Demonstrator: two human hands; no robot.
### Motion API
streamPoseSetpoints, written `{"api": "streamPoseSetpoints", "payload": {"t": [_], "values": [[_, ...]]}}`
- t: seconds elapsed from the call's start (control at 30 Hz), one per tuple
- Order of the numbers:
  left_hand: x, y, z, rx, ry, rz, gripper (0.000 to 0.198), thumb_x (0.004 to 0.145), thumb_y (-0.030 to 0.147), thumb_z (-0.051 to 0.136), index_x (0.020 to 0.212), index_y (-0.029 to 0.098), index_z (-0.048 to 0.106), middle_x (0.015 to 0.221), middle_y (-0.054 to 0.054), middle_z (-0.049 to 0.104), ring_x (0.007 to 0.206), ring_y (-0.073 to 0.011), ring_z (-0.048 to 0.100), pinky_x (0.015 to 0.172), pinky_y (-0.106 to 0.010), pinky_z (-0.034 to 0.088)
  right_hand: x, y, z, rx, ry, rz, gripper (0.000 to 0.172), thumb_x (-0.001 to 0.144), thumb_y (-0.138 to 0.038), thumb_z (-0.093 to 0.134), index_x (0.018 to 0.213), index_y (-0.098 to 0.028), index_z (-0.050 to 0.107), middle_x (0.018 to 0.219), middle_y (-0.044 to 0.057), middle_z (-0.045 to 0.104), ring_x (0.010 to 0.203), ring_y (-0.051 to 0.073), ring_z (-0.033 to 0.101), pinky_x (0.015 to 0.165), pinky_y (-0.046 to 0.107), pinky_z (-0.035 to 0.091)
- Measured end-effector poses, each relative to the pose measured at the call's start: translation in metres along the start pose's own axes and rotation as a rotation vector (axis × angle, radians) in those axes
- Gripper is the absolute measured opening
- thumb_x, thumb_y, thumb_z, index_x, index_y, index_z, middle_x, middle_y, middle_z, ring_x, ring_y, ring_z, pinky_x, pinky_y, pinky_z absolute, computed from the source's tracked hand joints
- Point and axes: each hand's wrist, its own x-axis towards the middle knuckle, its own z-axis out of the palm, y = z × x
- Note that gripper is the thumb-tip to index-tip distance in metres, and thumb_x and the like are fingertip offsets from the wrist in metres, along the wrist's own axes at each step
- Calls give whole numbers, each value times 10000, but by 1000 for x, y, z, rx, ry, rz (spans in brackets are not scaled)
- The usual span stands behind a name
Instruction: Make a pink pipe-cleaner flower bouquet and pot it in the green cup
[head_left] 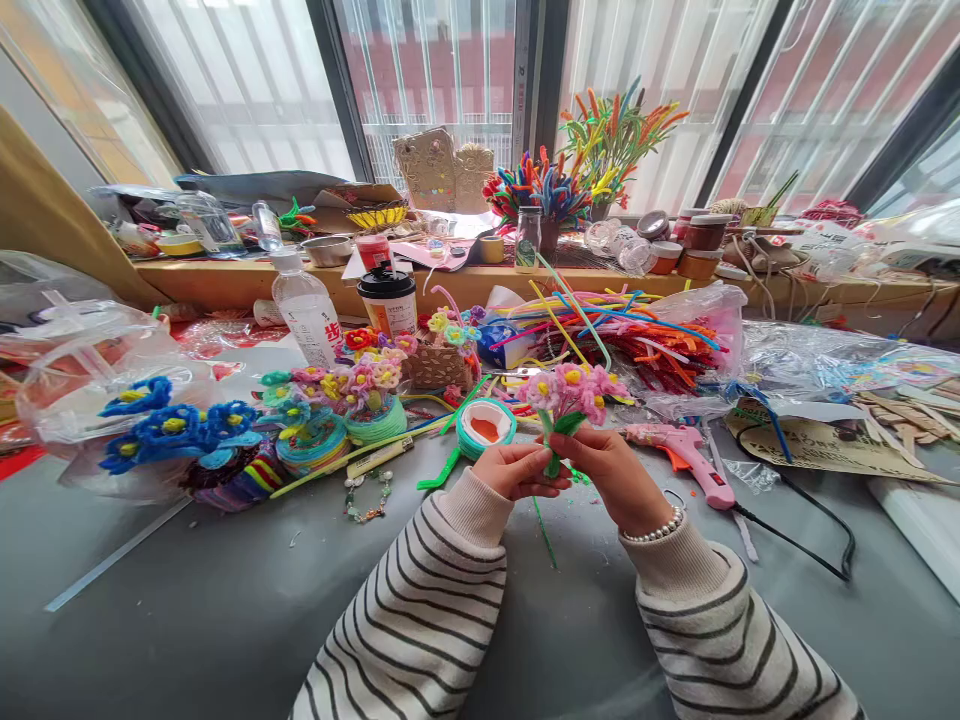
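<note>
Both hands meet over the grey table (225, 600) in front of me. My left hand (514, 470) and my right hand (611, 470) pinch the green stem of a small bunch of pink pipe-cleaner flowers (574, 390) with yellow centres. The flower heads stand upright just above my fingers. A thin green stem end (545, 535) hangs down between my wrists. Both arms wear striped sleeves, and a bead bracelet (656, 532) circles my right wrist.
A pink glue gun (686, 452) with a black cord lies right of my hands. A green-wrapped ring (485, 425), finished flower pots (330, 410) and blue flowers (169, 425) sit to the left. Loose pipe cleaners (622, 335), a bottle (307, 305) and a cup (388, 300) stand behind.
</note>
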Motion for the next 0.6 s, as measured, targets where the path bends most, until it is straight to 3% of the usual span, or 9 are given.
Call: {"api": "streamPoseSetpoints", "payload": {"t": [0.17,0.27,0.3,0.37,0.43,0.53,0.6], "values": [[-17,2,-5,137,196,152,324,515,312,693,783,140,635,700,-23,642,658,-148,593,649,-261,464,1,1,-2,-88,68,-23,219,607,-377,615,624,-164,660,618,4,566,676,155,474,621,265,346],[-43,12,-22,790,545,493,277,621,345,596,836,172,625,763,-43,638,673,-169,587,629,-271,463,1,-2,-2,-64,84,-13,211,601,-371,623,663,-175,669,619,-10,572,622,126,446,589,250,324],[-51,16,-29,1064,644,529,274,635,347,581,852,183,623,801,-52,629,688,-181,580,621,-281,458,0,-4,-1,-56,87,-9,202,597,-368,627,639,-174,666,599,-16,565,603,118,434,579,247,316],[-63,21,-40,1549,779,405,275,629,312,593,865,174,628,830,-79,614,769,-237,562,659,-325,436,0,-6,-1,-56,99,-8,195,588,-362,634,569,-169,650,551,-28,538,569,105,406,559,243,299],[-67,22,-46,1790,774,167,209,643,248,584,832,182,643,808,-78,611,748,-238,566,625,-312,431,-1,-7,0,-59,108,-12,196,587,-359,634,553,-166,642,526,-34,517,551,99,386,546,241,284],[-69,20,-47,1855,788,-6,150,686,204,529,764,214,657,799,-56,614,678,-217,581,519,-278,411,0,-6,0,-36,127,1,203,580,-364,636,588,-162,649,530,-34,516,539,95,373,533,242,271],[-73,19,-45,1789,895,77,148,695,229,519,740,215,660,785,-47,623,647,-213,582,493,-279,396,0,-5,-1,8,137,7,200,571,-364,643,595,-166,649,538,-34,521,532,93,376,528,240,271]]}}
